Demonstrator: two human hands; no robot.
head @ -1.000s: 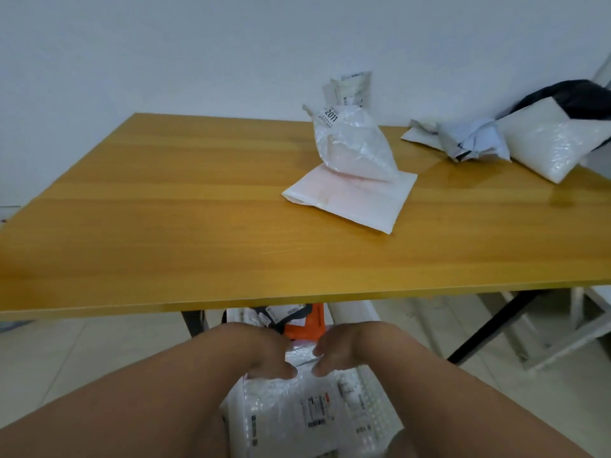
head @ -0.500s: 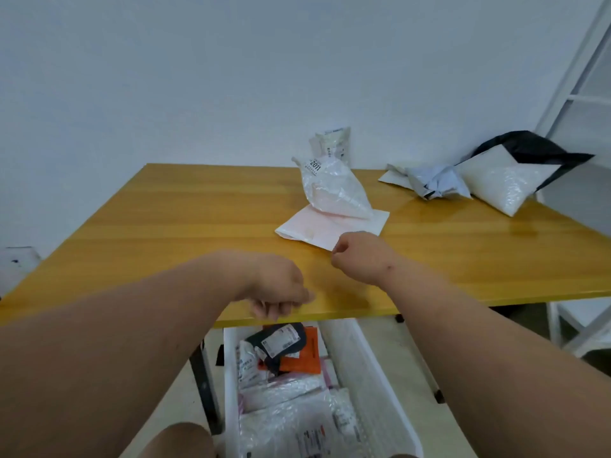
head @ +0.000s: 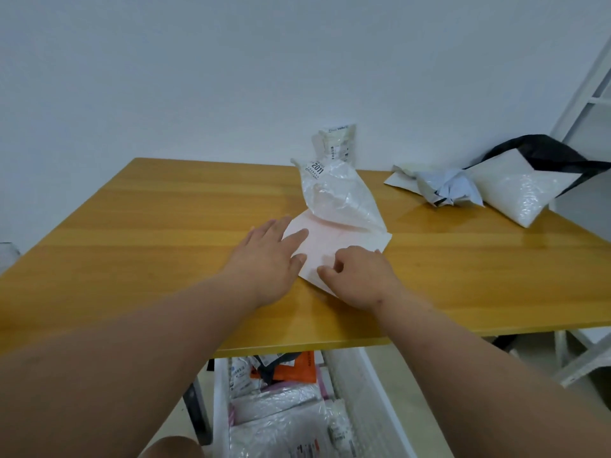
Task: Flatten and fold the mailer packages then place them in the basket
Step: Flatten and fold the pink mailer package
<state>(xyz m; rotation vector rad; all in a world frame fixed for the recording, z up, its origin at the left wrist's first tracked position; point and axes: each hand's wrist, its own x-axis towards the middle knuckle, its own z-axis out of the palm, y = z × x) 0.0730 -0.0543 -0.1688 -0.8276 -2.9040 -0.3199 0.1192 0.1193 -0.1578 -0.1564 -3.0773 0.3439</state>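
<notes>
Head view: your left hand (head: 271, 256) lies flat and open, right hand (head: 360, 276) curled, both on the pink mailer (head: 325, 241); "2011" label (head: 316, 168) beyond, wooden table (head: 148, 233).

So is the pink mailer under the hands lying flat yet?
Only partly: the pink mailer lies flat at its near end, but its far end stands crumpled upright.

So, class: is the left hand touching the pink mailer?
Touching. The head view shows the left hand lying open with its fingers flat on the near-left corner of the pink mailer.
</notes>
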